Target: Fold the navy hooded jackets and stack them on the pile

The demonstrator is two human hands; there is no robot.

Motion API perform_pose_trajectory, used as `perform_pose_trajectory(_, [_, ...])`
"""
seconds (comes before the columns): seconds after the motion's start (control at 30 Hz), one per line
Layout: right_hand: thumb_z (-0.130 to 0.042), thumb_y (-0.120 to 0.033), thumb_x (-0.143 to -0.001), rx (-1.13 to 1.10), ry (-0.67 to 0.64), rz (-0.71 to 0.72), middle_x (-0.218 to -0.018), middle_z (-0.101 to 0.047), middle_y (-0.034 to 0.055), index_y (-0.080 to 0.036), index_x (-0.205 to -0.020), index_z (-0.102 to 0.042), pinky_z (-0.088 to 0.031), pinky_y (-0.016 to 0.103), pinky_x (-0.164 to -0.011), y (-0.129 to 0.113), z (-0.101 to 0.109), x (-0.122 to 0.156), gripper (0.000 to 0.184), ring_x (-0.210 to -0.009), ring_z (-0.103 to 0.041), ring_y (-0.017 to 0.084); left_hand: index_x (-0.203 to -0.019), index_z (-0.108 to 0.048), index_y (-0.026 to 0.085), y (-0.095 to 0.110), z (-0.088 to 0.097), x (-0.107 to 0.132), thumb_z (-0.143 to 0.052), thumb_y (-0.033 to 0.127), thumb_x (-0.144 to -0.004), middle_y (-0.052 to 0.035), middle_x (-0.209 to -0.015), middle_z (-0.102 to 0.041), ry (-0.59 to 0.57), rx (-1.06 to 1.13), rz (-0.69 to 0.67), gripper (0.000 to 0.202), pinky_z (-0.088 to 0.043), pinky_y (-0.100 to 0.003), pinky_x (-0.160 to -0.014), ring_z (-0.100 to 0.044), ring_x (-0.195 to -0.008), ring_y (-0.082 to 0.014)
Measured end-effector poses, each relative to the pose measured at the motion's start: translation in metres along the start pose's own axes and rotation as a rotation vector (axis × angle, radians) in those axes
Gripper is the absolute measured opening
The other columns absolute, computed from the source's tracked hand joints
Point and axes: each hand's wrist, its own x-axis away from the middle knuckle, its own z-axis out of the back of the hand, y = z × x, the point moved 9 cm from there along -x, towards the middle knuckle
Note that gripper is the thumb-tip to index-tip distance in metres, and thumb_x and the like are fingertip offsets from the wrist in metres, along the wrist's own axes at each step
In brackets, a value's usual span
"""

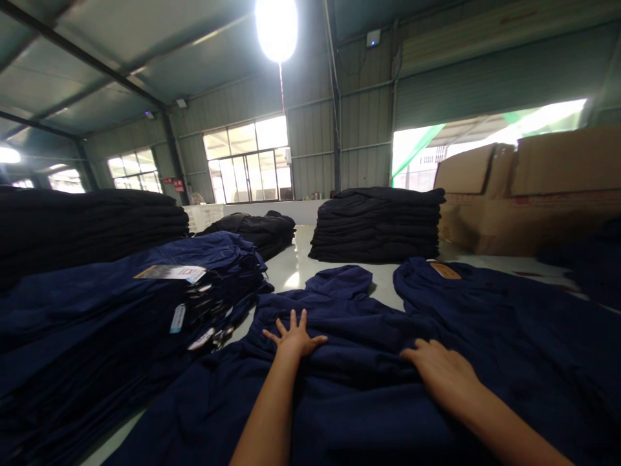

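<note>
Metal-walled workshop [310,149], pale table [385,285] under bright lamp [276,29]; navy garment [354,401] spread on table directly before me, within reach of both my hands

My left hand [294,341] flat, holding nothing, fingers splayed on cloth, likely so pressure spreads wide

My right hand [444,372] also on navy cloth, fingers bent; cannot tell whether fold is pinched

Tagged pile [97,323] at left, tags [178,318] showing along one side, probably for easy reading

Black stack [376,226] behind, folded flat, seemingly so it stands steady; brown cartons [548,168] at right
</note>
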Motion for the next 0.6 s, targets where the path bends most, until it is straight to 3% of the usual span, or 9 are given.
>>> perform_pose_trajectory(0.1, [-0.041, -0.01, -0.074, -0.031, -0.03, 0.078, -0.111, -0.062, 0.0087, -0.032, -0.109, -0.066, -0.044, 0.041, -0.083, -0.003, -0.005, 0.0, 0.048, -0.106, -0.053, 0.029, -0.143, -0.007, 0.037, 0.006, 0.004, 0.005, -0.043, 0.075, -0.066, -0.0012, -0.152, 0.003, -0.008, -0.029, 0.013, 0.092, 0.011, -0.077, -0.086, 0.008, -0.13, -0.0511])
perform_pose_trajectory(0.2, [-0.037, -0.023, -0.081, -0.139, 0.156, 0.186, -0.117, -0.059, 0.0094, -0.026, -0.119, -0.06, -0.043, 0.038, -0.09, -0.017, 0.009, -0.005, 0.044, -0.11, -0.05, 0.026, -0.142, -0.007, 0.041, 0.016, 0.011, 0.01, -0.045, 0.072, -0.068, -0.0012, -0.152, 0.005, 0.017, -0.04, -0.014, 0.089, 0.011, -0.077, -0.086, 0.011, -0.129, -0.0511])
perform_pose_trajectory(0.3, [-0.035, -0.041, -0.085, -0.154, 0.283, 0.098, -0.14, -0.041, 0.0096, -0.025, -0.136, -0.041, -0.031, 0.049, -0.101, -0.016, 0.006, -0.013, 0.054, -0.129, -0.033, 0.032, -0.142, -0.007, 0.04, 0.015, 0.012, 0.011, -0.042, 0.081, -0.061, -0.004, -0.152, 0.007, 0.044, -0.027, 0.004, 0.098, 0.012, -0.077, -0.085, 0.015, -0.127, -0.0527])
perform_pose_trajectory(0.37, [-0.045, -0.052, -0.079, -0.113, 0.212, 0.034, -0.149, -0.025, 0.0059, -0.034, -0.139, -0.032, -0.02, 0.062, -0.101, -0.015, -0.015, -0.019, 0.063, -0.134, -0.016, 0.041, -0.142, -0.007, 0.039, 0.007, 0.005, 0.009, -0.038, 0.086, -0.057, -0.0048, -0.152, 0.008, 0.023, -0.013, 0.046, 0.102, 0.011, -0.078, -0.083, 0.016, -0.126, -0.0536])
perform_pose_trajectory(0.43, [-0.049, -0.058, -0.074, -0.099, 0.108, 0.037, -0.152, -0.016, 0.0014, -0.045, -0.135, -0.031, -0.012, 0.07, -0.098, -0.018, -0.038, -0.023, 0.065, -0.133, -0.008, 0.045, -0.142, -0.005, 0.04, 0.0, -0.003, 0.005, -0.034, 0.088, -0.056, -0.003, -0.152, 0.011, -0.011, 0.01, 0.067, 0.103, 0.01, -0.079, -0.082, 0.019, -0.126, -0.0533])
perform_pose_trajectory(0.6, [-0.043, -0.061, -0.077, -0.105, -0.009, 0.09, -0.153, -0.013, 0.0007, -0.048, -0.134, -0.029, -0.007, 0.07, -0.098, -0.025, -0.055, -0.022, 0.06, -0.134, -0.006, 0.044, -0.139, -0.011, 0.047, -0.004, -0.012, 0.002, -0.036, 0.09, -0.052, 0.001, -0.152, 0.011, -0.052, 0.027, 0.073, 0.101, 0.009, -0.08, -0.082, 0.021, -0.125, -0.0522])
